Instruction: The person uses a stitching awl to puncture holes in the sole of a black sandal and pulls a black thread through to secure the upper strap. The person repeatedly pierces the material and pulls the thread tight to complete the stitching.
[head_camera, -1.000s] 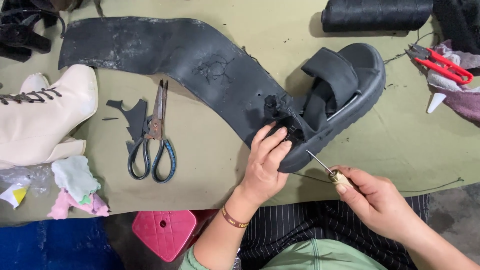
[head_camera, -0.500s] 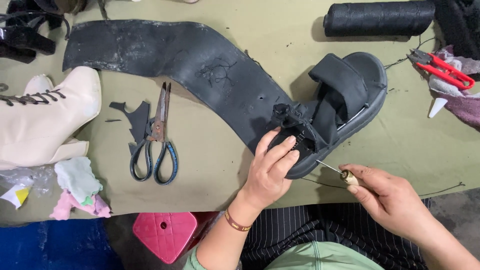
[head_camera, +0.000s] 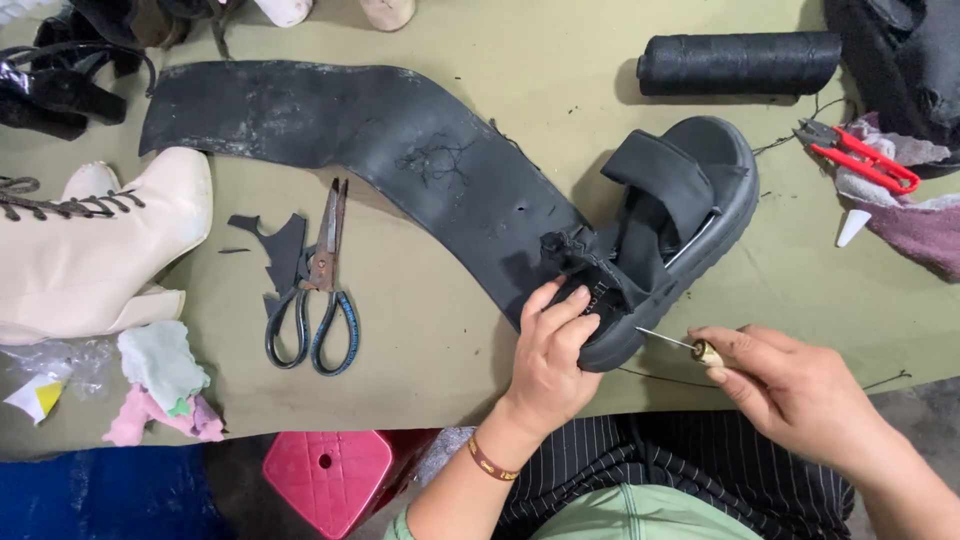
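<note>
Needle (head_camera: 665, 339) tip now sits against the sandal (head_camera: 690, 230) sole edge, the right hand (head_camera: 800, 390) having drawn its awl closer while pinching it, left hand (head_camera: 550, 350) still clamping the heel.

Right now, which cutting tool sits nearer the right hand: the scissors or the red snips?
The red snips, at the table's right edge above the right hand. The dark-handled scissors lie left, beyond the left hand.

Your counter (head_camera: 450, 330) lies bare between the scissors (head_camera: 315, 285) and the black sandal (head_camera: 665, 245); the long rubber sheet (head_camera: 380, 150) blocks the way beyond, and red snips (head_camera: 858, 158) crowd the right.
</note>
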